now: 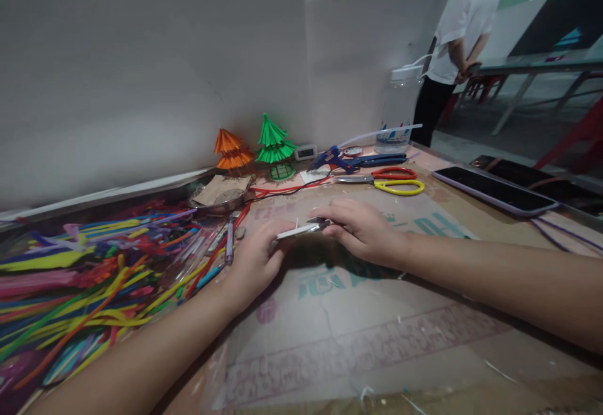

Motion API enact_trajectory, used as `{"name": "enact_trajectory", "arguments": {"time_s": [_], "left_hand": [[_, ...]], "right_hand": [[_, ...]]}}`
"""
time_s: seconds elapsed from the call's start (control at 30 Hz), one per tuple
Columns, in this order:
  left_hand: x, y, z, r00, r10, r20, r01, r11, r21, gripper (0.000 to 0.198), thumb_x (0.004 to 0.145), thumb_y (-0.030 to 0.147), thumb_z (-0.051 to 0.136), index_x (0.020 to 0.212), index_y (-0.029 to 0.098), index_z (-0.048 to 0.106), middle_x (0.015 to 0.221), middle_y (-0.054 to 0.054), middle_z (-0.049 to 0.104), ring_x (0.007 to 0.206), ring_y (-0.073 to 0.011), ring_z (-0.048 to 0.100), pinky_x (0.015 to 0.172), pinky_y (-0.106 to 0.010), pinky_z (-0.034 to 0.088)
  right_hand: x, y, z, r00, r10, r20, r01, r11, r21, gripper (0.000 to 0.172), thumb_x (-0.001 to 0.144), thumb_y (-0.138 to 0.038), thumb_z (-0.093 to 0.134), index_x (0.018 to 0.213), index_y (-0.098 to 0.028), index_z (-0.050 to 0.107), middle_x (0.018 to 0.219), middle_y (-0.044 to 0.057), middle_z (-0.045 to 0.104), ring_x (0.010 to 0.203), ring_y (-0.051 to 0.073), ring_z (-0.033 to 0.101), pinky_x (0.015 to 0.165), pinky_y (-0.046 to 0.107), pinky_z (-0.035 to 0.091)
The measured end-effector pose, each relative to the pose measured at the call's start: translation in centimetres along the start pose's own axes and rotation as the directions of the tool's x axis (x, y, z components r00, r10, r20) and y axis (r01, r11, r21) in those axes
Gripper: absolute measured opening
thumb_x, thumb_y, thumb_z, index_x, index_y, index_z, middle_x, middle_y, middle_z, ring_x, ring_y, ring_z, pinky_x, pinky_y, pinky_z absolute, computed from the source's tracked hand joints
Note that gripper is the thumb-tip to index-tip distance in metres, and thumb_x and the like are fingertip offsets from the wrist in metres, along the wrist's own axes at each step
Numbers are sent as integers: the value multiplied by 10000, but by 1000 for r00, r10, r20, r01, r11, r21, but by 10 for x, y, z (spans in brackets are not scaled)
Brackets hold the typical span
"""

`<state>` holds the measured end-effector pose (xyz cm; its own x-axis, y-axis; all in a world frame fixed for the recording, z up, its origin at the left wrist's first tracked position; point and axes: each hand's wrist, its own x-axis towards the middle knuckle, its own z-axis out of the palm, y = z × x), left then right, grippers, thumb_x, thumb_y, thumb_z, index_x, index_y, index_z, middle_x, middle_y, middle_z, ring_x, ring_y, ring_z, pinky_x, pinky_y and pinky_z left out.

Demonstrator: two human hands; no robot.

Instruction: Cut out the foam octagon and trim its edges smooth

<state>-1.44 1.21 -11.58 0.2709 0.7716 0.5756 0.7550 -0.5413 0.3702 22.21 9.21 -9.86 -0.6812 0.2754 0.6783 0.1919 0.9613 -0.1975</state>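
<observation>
My left hand [259,258] pinches one end of a thin white flat strip [298,231] above the board. At the strip's other end, my right hand [360,230] is closed on a small dark metallic piece [318,221]. Whether that piece touches the strip or belongs to it, I cannot tell. Beneath both hands lies a printed cardboard sheet [358,333] with a clear cover and small scraps on it. Just beyond my right hand rest scissors [398,181] with red and yellow handles. A purple pen-like stick [229,240] lies beside my left hand.
Colourful fuzzy stems [94,289] heap up at left. Orange [230,151] and green [276,145] tree models stand by the wall, near a blue glue gun [336,159]. A clear water jug [396,113] and phone [492,190] are at right. A person [459,38] stands beyond.
</observation>
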Motion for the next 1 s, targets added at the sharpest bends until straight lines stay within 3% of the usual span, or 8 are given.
{"name": "enact_trajectory", "arguments": {"time_s": [0.23,0.77,1.0], "left_hand": [[-1,-2,-1,1000,32,0,-32,999,21,255,891,107,487,1080,207,625,1028,-64,702,1015,-210,651,928,-362,512],[1,-1,-1,999,11,30,-11,1000,-15,216,917,137,504,1083,197,628,1048,-71,712,989,-212,660,895,-356,518],[2,3,0,996,82,27,-82,996,-22,191,931,126,508,1079,196,608,1024,-59,710,961,-185,662,869,-310,514]], "right_hand": [[2,0,-3,998,-61,31,62,998,-31,423,1049,-417,347,1162,-155,658,791,52,616,722,171,528,658,280,384],[1,0,-1,997,-54,53,55,999,-2,404,1048,-416,350,1173,-179,653,816,54,624,757,184,538,679,290,388],[3,-7,-3,997,-68,48,69,997,-21,484,1051,-462,295,1174,-156,649,777,54,597,719,184,523,658,296,392]]}}
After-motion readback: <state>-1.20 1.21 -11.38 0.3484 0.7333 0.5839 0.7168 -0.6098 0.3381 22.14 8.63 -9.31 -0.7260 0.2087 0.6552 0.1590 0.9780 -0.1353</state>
